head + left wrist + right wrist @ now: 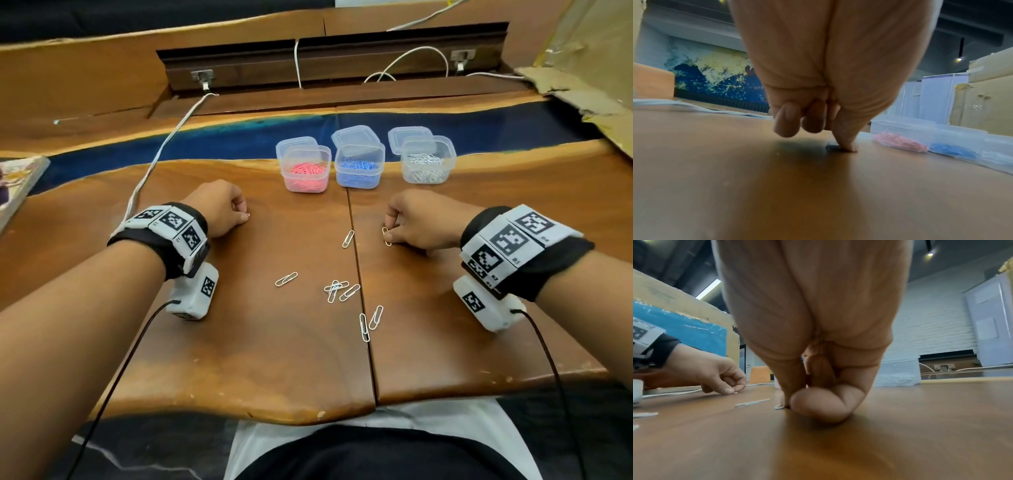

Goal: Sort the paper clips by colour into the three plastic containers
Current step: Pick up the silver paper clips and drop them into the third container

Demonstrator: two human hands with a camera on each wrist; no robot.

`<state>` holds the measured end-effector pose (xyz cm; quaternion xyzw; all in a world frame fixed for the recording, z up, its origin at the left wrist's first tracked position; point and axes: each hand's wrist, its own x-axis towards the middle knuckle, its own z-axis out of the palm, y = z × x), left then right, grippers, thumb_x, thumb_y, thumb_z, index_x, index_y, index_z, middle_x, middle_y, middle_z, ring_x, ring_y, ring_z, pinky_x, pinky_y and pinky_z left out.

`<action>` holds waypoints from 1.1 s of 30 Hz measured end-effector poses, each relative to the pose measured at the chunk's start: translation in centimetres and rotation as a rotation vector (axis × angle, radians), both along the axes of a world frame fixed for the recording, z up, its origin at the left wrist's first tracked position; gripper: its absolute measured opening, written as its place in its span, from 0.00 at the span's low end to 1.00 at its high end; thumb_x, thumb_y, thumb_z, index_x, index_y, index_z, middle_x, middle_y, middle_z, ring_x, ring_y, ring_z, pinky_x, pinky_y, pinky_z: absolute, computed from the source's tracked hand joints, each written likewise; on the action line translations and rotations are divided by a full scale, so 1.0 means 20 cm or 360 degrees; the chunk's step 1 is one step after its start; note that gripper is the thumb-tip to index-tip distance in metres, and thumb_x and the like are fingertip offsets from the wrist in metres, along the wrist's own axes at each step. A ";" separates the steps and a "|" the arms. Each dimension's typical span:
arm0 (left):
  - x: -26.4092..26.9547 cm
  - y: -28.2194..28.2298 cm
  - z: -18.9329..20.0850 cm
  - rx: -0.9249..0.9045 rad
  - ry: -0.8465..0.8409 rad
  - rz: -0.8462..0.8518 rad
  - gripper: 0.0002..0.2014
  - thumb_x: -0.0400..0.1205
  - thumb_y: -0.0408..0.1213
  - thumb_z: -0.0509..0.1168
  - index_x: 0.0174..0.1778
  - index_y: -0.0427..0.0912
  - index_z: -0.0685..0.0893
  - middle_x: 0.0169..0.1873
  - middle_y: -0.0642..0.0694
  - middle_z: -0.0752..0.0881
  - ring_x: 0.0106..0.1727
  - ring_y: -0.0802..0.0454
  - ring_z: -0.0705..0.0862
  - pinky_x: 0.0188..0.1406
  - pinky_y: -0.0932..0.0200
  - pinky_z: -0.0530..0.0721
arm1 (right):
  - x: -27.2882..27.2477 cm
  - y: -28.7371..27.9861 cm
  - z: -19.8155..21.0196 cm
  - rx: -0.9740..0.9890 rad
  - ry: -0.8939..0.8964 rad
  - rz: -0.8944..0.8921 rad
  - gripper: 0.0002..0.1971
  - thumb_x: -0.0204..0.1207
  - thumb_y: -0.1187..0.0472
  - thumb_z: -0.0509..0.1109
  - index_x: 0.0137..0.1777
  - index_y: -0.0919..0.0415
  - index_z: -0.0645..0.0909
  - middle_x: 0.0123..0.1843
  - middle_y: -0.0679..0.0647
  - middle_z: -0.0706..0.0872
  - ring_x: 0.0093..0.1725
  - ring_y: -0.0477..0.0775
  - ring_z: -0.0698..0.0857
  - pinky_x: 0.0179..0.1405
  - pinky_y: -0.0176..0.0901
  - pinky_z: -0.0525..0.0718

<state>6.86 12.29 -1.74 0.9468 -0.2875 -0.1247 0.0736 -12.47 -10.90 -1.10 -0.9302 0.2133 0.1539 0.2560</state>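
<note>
Clips: L hand (219,209) & R hand (423,224) each pinch one

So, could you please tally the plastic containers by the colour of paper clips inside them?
Container of pink paper clips: 1
Container of blue paper clips: 1
Container of white paper clips: 1
Total: 3

- The right wristband (517,245) carries black-and-white square code tags; small printed marks sit beside them, of which "R2" and "R1" can just be made out.
- The left wristband (171,222) has the same kind of code tags, its tiny marks too small to read.
- No other writing is readable.
</note>
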 end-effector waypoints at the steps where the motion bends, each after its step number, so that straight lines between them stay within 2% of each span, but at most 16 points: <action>1: 0.00 0.00 0.00 0.0036 0.0021 0.0005 0.04 0.81 0.39 0.67 0.43 0.43 0.84 0.43 0.45 0.84 0.44 0.48 0.79 0.43 0.56 0.74 | 0.01 0.01 0.00 0.0006 0.0023 0.0014 0.05 0.77 0.59 0.72 0.43 0.60 0.81 0.38 0.60 0.87 0.31 0.66 0.88 0.26 0.49 0.87; 4: -0.02 -0.02 -0.02 0.0138 0.0056 0.0017 0.09 0.85 0.39 0.62 0.48 0.38 0.84 0.46 0.42 0.83 0.50 0.42 0.81 0.48 0.56 0.74 | 0.02 0.02 0.02 0.0045 0.0134 0.0044 0.05 0.79 0.64 0.67 0.45 0.64 0.83 0.42 0.64 0.87 0.31 0.67 0.89 0.22 0.43 0.82; 8: -0.03 -0.03 -0.04 0.0216 0.0084 0.0054 0.13 0.87 0.37 0.58 0.52 0.33 0.84 0.50 0.36 0.85 0.54 0.38 0.82 0.49 0.55 0.74 | 0.03 0.06 0.03 -0.0012 0.0176 0.0011 0.13 0.82 0.57 0.62 0.51 0.69 0.79 0.42 0.69 0.89 0.29 0.66 0.90 0.27 0.48 0.84; 10: -0.03 -0.04 -0.05 0.0257 0.0061 0.0065 0.12 0.87 0.37 0.58 0.52 0.32 0.83 0.50 0.34 0.85 0.50 0.39 0.81 0.49 0.52 0.76 | 0.03 0.08 0.01 -0.0049 0.0177 0.0039 0.15 0.80 0.52 0.68 0.49 0.67 0.80 0.40 0.67 0.89 0.29 0.65 0.90 0.32 0.53 0.88; 12: -0.03 -0.03 -0.06 0.0257 0.0032 0.0055 0.11 0.86 0.38 0.57 0.50 0.33 0.81 0.51 0.33 0.84 0.49 0.39 0.81 0.51 0.49 0.78 | 0.03 0.10 0.01 -0.0076 0.0181 0.0067 0.15 0.79 0.53 0.70 0.47 0.67 0.82 0.39 0.64 0.88 0.32 0.67 0.90 0.36 0.54 0.89; 15: -0.05 -0.02 -0.06 0.0277 -0.0017 0.0050 0.12 0.86 0.39 0.56 0.54 0.33 0.79 0.53 0.33 0.81 0.53 0.35 0.82 0.56 0.44 0.82 | 0.04 0.11 0.02 -0.0141 0.0217 0.0142 0.13 0.80 0.56 0.68 0.40 0.67 0.80 0.35 0.63 0.84 0.32 0.68 0.90 0.37 0.54 0.90; 17: -0.07 -0.01 -0.05 0.0267 -0.0019 0.0054 0.10 0.86 0.39 0.56 0.55 0.36 0.77 0.52 0.35 0.81 0.53 0.36 0.81 0.57 0.43 0.81 | 0.05 0.12 0.04 -0.0179 0.0282 0.0224 0.15 0.81 0.56 0.66 0.36 0.65 0.78 0.32 0.63 0.84 0.31 0.68 0.89 0.40 0.57 0.90; 19: -0.09 0.00 -0.02 0.0133 0.0045 0.0044 0.06 0.86 0.38 0.56 0.51 0.40 0.76 0.48 0.39 0.81 0.50 0.40 0.81 0.53 0.46 0.80 | 0.04 0.14 0.05 -0.0266 0.0308 0.0314 0.17 0.81 0.55 0.63 0.32 0.63 0.77 0.30 0.60 0.83 0.33 0.65 0.86 0.40 0.53 0.88; 21: -0.13 0.01 0.01 -0.0062 0.0197 0.0012 0.05 0.86 0.35 0.57 0.45 0.43 0.76 0.40 0.44 0.82 0.44 0.45 0.80 0.43 0.54 0.78 | 0.02 0.18 0.05 -0.0379 0.0298 0.0379 0.18 0.82 0.57 0.60 0.30 0.60 0.73 0.28 0.55 0.77 0.31 0.58 0.79 0.30 0.42 0.77; 23: -0.19 0.02 0.04 -0.0233 0.0441 -0.0010 0.06 0.86 0.32 0.56 0.47 0.44 0.77 0.34 0.47 0.80 0.35 0.49 0.77 0.31 0.60 0.75 | 0.00 0.21 0.06 -0.0467 0.0325 0.0404 0.16 0.84 0.57 0.58 0.35 0.62 0.74 0.29 0.53 0.73 0.29 0.52 0.74 0.24 0.38 0.66; 25: -0.25 0.03 0.05 -0.0375 0.0791 0.0021 0.11 0.86 0.28 0.53 0.49 0.43 0.80 0.30 0.47 0.77 0.29 0.51 0.72 0.25 0.63 0.71 | -0.01 0.23 0.08 -0.0464 0.0319 0.0382 0.16 0.86 0.56 0.55 0.39 0.63 0.75 0.30 0.51 0.72 0.27 0.47 0.72 0.23 0.35 0.65; 27: -0.30 0.04 0.05 -0.0559 0.1124 0.0126 0.17 0.84 0.24 0.49 0.42 0.40 0.82 0.27 0.47 0.74 0.25 0.53 0.67 0.22 0.64 0.64 | 0.00 0.19 0.08 -0.0285 0.0256 0.0320 0.18 0.86 0.57 0.53 0.34 0.61 0.72 0.28 0.53 0.74 0.22 0.46 0.74 0.21 0.32 0.69; 28: -0.31 0.05 0.05 -0.0660 0.1251 0.0222 0.17 0.81 0.24 0.49 0.38 0.40 0.81 0.26 0.46 0.72 0.24 0.54 0.65 0.22 0.65 0.62 | 0.01 0.16 0.08 -0.0070 0.0201 0.0213 0.17 0.84 0.58 0.54 0.33 0.61 0.71 0.27 0.56 0.74 0.19 0.48 0.74 0.19 0.33 0.70; 30: -0.34 0.05 0.05 -0.0770 0.1356 0.0404 0.11 0.76 0.31 0.51 0.32 0.42 0.76 0.27 0.46 0.70 0.23 0.53 0.63 0.21 0.65 0.60 | 0.03 0.12 0.08 0.0481 0.0052 -0.0138 0.08 0.73 0.61 0.56 0.34 0.62 0.69 0.29 0.60 0.75 0.19 0.53 0.70 0.17 0.35 0.67; 31: -0.35 0.04 0.05 -0.0720 0.1265 0.0414 0.08 0.73 0.38 0.53 0.30 0.43 0.75 0.27 0.47 0.70 0.23 0.52 0.64 0.21 0.64 0.61 | 0.03 0.12 0.08 0.0684 -0.0006 -0.0292 0.04 0.69 0.64 0.55 0.34 0.62 0.68 0.30 0.61 0.75 0.19 0.52 0.68 0.17 0.34 0.65; 33: -0.37 0.04 0.03 -0.0400 0.0836 0.0197 0.13 0.74 0.49 0.61 0.32 0.44 0.75 0.29 0.48 0.71 0.28 0.50 0.68 0.26 0.59 0.70 | 0.03 0.11 0.08 0.0868 -0.0087 -0.0447 0.03 0.64 0.70 0.55 0.34 0.62 0.67 0.30 0.61 0.77 0.18 0.50 0.66 0.16 0.31 0.63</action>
